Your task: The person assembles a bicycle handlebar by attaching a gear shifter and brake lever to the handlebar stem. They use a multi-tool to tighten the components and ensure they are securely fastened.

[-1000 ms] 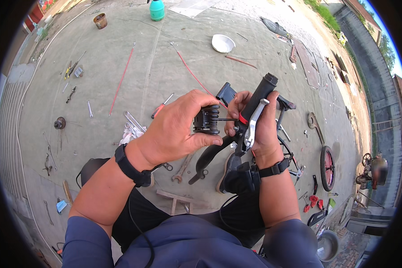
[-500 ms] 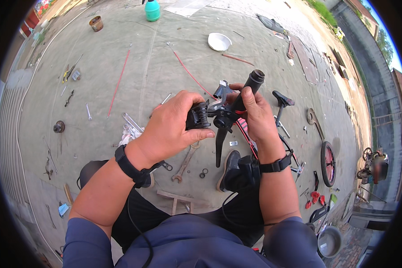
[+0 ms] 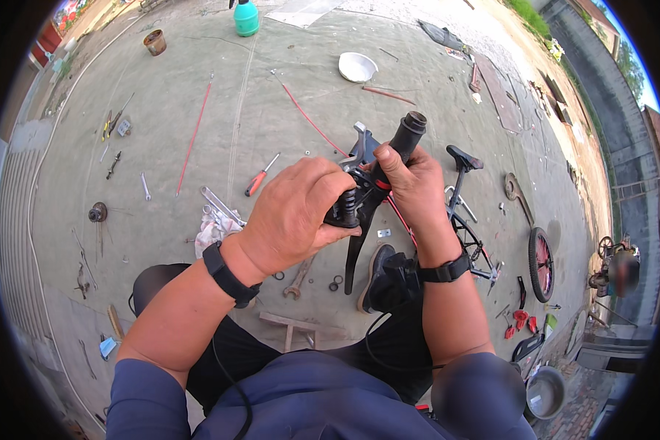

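Observation:
My right hand [image 3: 414,183] is wrapped round a black handlebar grip [image 3: 409,132], its thumb lying across it. From the grip's lower end a black brake lever [image 3: 353,260] hangs down, and a bent silver metal piece [image 3: 358,143] sticks up beside it. My left hand [image 3: 293,209] closes on a black part with a coil spring [image 3: 349,207], pressed against or right beside the lever mount; I cannot tell whether the two are joined. Its fingers hide most of that part. Below my hands, an open-ended wrench [image 3: 298,279] lies on the ground.
Right of me lie a small bicycle frame [image 3: 471,246], a wheel [image 3: 541,264] and a large wrench [image 3: 518,198]. A red-handled screwdriver [image 3: 257,182], spanners [image 3: 221,205] and a white cloth [image 3: 211,232] lie left of my hands. Farther off are a white bowl [image 3: 357,67] and two red cables [image 3: 195,136].
My left hand has brought the spring part rightward, up to the lever mount. The grip has shifted slightly left in my right hand, and the silver piece has swung to point upward.

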Demonstrator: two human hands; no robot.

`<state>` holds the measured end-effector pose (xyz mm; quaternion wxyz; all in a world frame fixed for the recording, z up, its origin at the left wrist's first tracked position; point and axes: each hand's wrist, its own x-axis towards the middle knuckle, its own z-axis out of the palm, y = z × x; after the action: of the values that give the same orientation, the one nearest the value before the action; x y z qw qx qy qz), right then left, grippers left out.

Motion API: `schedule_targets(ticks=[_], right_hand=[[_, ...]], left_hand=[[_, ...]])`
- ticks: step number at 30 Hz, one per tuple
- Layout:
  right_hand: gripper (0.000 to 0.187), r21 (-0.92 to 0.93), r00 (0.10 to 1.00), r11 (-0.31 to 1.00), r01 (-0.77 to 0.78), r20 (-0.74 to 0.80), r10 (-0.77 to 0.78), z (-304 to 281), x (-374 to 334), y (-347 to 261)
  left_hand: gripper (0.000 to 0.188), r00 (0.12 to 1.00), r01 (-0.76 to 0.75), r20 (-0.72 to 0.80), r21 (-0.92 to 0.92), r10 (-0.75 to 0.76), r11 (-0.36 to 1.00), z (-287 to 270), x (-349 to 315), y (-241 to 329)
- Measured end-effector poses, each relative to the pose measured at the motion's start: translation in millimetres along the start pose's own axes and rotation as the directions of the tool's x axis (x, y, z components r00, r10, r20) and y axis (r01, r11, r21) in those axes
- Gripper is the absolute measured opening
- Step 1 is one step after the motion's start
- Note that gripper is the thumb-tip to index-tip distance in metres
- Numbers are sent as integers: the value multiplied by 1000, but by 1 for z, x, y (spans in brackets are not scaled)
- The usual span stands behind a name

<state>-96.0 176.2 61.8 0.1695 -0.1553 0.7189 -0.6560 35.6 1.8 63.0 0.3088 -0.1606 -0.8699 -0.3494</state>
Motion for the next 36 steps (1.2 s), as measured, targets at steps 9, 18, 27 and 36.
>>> schedule_targets(ticks=[9,18,27,36], right_hand=[[41,-161,999,987,27,-18,-31,3,-3,-9],[26,-2,994,998,55,96,-55,5,-6,-9],[18,139,934,989,48,344,-94,27,-13,-3],[41,82,923,991,103,365,-126,23,-15,-6]], left_hand=[[59,882,463,93,-346,-461,816,1,-6,0],[62,516,466,495,-847,-700,-255,-13,2,-13],[67,561,457,494,-854,-665,-249,1,-5,-17],[66,601,458,417,-879,-682,-133,7,-5,-17]])
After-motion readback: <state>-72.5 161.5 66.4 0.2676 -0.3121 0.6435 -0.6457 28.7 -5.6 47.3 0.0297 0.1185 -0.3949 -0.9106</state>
